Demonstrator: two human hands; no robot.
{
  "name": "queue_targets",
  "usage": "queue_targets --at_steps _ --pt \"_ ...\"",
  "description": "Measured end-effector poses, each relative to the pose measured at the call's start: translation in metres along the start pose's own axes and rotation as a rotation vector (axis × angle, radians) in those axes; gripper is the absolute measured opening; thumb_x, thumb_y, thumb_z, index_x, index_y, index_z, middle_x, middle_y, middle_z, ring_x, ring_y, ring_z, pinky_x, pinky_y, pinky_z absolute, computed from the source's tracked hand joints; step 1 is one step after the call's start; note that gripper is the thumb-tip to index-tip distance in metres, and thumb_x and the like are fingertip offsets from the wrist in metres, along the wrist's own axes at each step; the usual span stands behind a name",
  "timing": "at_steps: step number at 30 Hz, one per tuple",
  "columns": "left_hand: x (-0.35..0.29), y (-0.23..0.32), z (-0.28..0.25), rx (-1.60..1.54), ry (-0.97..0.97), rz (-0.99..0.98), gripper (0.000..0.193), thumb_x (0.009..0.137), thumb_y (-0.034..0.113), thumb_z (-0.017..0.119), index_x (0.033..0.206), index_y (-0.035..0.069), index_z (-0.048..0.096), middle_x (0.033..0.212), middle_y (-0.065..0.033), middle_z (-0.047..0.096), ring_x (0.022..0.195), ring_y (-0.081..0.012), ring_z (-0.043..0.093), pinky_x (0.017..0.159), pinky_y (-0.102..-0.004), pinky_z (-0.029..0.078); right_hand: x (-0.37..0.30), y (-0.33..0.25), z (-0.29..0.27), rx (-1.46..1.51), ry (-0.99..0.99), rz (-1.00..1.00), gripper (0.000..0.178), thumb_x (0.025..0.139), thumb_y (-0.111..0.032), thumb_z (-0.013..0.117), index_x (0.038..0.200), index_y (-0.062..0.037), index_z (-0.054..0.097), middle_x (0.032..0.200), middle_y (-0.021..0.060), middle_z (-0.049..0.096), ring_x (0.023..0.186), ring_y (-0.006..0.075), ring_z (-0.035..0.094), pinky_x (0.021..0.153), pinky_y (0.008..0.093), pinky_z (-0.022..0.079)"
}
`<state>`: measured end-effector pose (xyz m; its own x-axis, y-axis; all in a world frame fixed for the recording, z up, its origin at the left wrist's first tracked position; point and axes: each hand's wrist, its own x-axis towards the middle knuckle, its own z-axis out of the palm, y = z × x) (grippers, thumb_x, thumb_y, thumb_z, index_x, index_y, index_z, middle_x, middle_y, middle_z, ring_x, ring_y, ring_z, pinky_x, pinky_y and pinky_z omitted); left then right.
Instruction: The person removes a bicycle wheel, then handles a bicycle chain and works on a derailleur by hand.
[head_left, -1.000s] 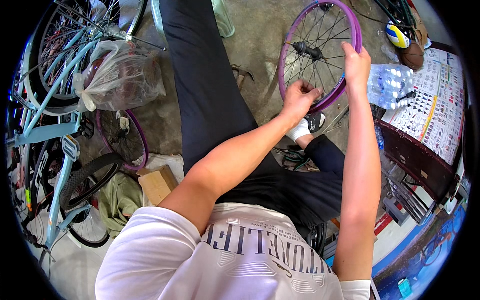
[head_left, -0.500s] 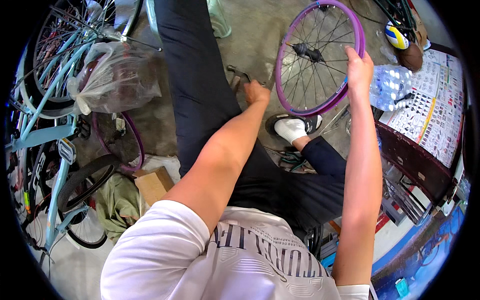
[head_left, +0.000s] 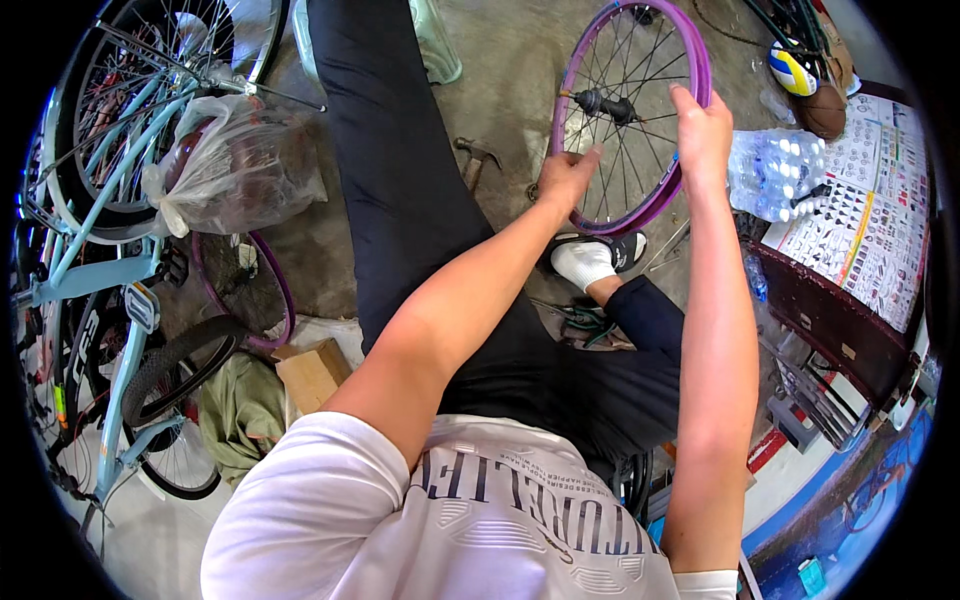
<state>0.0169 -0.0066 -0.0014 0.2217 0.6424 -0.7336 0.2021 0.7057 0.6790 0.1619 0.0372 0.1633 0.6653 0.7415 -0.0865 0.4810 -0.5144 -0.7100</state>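
A bicycle wheel [head_left: 612, 107] with a purple rim, dark spokes and a black hub is held up, tilted, in front of me; no tire shows on it. My right hand [head_left: 704, 138] grips its right side, thumb across the rim. At the lower left of the same rim, my left hand [head_left: 570, 178] has its fingers wrapped round the edge, its thumb pointing in toward the spokes. A claw hammer [head_left: 477, 158] lies on the concrete floor left of the wheel, its handle partly behind my leg.
To the left are a light blue bicycle [head_left: 120, 360], a tied plastic bag [head_left: 240, 165], another purple rim [head_left: 284, 300], a loose tire [head_left: 180, 365] and a cardboard box [head_left: 312, 372]. Plastic bottles [head_left: 775, 175] and a dark red case [head_left: 835, 320] stand right. My foot [head_left: 590, 262] is below the wheel.
My left hand has left the hammer on the floor and moved right onto the wheel's rim. My right hand has shifted slightly left with the wheel, which has turned a little.
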Motion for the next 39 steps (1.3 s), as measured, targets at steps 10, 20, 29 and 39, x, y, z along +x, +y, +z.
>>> queue_targets --at_steps 10,20,29,39 --pt "-0.035 0.008 0.004 -0.046 -0.044 -0.086 0.048 0.087 0.043 0.079 0.099 -0.003 0.075 0.097 -0.0123 0.075 0.090 -0.0215 0.067 0.083 -0.0369 0.050 -0.008 -0.017 0.006 -0.047 0.003 -0.008 0.036 0.083 -0.035 0.065 0.090 0.0012 0.067 0.076 0.0175 0.069 0.076 0.0298 0.066 0.077 0.0437 0.050" --pt "-0.045 0.021 -0.002 -0.154 -0.018 -0.142 0.040 0.088 0.033 0.078 0.102 -0.004 0.074 0.100 -0.0137 0.074 0.093 -0.0205 0.066 0.085 -0.0363 0.049 -0.003 -0.012 0.011 -0.017 0.012 -0.010 0.036 0.083 -0.034 0.065 0.089 0.0010 0.067 0.076 0.0169 0.068 0.076 0.0301 0.066 0.077 0.0433 0.050" --pt "-0.029 -0.006 0.015 0.018 0.067 0.043 0.050 0.092 0.036 0.073 0.117 -0.007 0.067 0.106 -0.0150 0.072 0.098 -0.0247 0.066 0.088 -0.0377 0.049 0.002 -0.003 -0.001 -0.055 0.084 -0.065 0.040 0.084 -0.038 0.071 0.097 0.0005 0.069 0.080 0.0159 0.069 0.077 0.0270 0.065 0.077 0.0414 0.050" --pt "-0.011 0.044 -0.035 -0.168 0.162 0.053 0.046 0.096 0.029 0.067 0.126 -0.006 0.063 0.116 -0.0135 0.069 0.105 -0.0210 0.063 0.093 -0.0349 0.048 0.027 0.036 -0.029 0.416 0.160 0.116 0.048 0.087 -0.036 0.078 0.113 0.0032 0.066 0.103 0.0107 0.069 0.095 0.0185 0.059 0.086 0.0330 0.046"
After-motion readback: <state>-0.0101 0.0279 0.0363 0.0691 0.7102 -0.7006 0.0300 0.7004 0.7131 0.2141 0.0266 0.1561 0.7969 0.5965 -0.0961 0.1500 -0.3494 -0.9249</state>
